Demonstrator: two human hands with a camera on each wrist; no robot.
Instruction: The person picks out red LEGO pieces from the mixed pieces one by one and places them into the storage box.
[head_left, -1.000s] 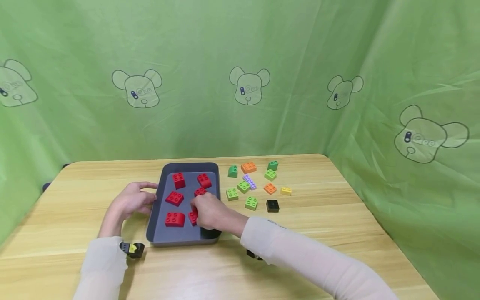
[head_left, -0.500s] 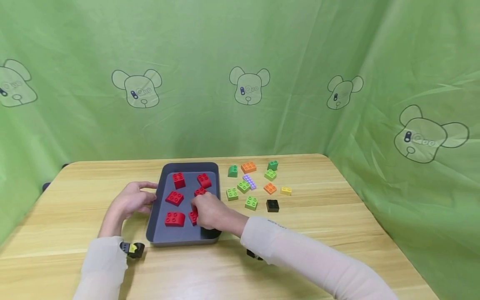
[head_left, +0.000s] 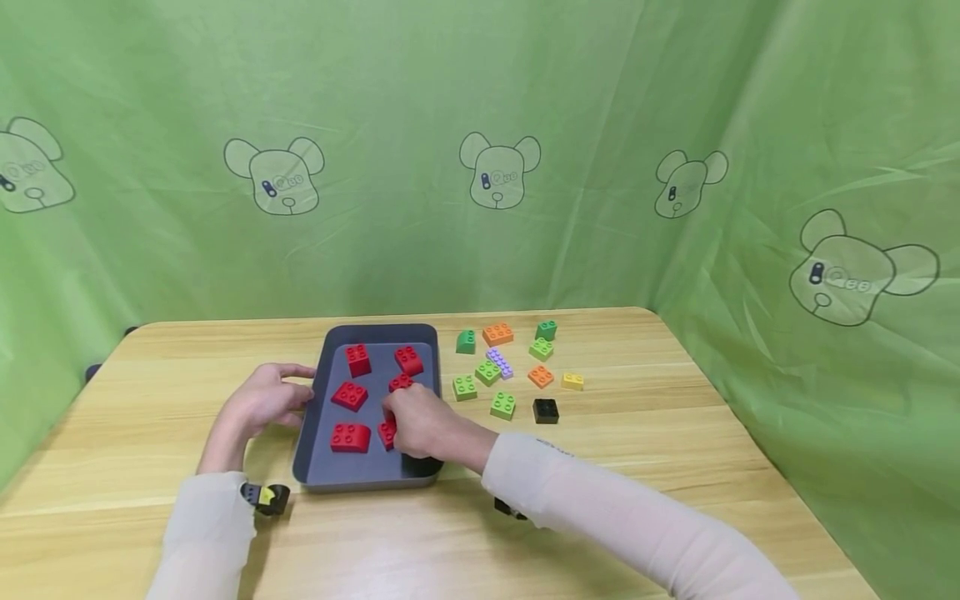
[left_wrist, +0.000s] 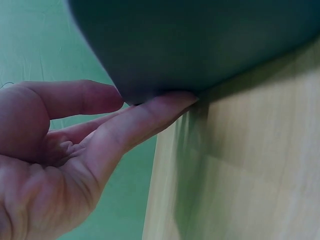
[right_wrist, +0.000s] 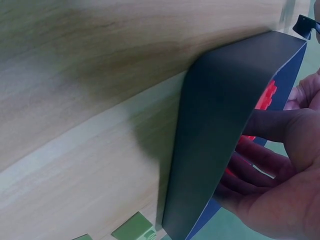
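Note:
In the head view a dark grey tray (head_left: pixel 367 479) holds several red toy bricks, among them a rounded one (head_left: pixel 350 437) at the front left. My right hand (head_left: pixel 423 423) reaches over the tray's right side with curled fingers, gripping a red brick (head_left: pixel 387 434) that it partly hides. The right wrist view shows red between thumb and fingers, beyond the tray wall (right_wrist: pixel 215 115). My left hand (head_left: pixel 264 398) lies at the tray's left side, its fairly straight fingers touching the outer wall. In the left wrist view, the thumb and fingers meet the tray corner (left_wrist: pixel 150 60).
Right of the tray, several loose bricks lie on the wooden table (head_left: pixel 637 433): orange (head_left: pixel 497 334), purple (head_left: pixel 498 363), light green (head_left: pixel 502 406), dark green (head_left: pixel 466 342), yellow (head_left: pixel 572 382) and black (head_left: pixel 546 411). A green curtain (head_left: pixel 397 250) stands behind the table.

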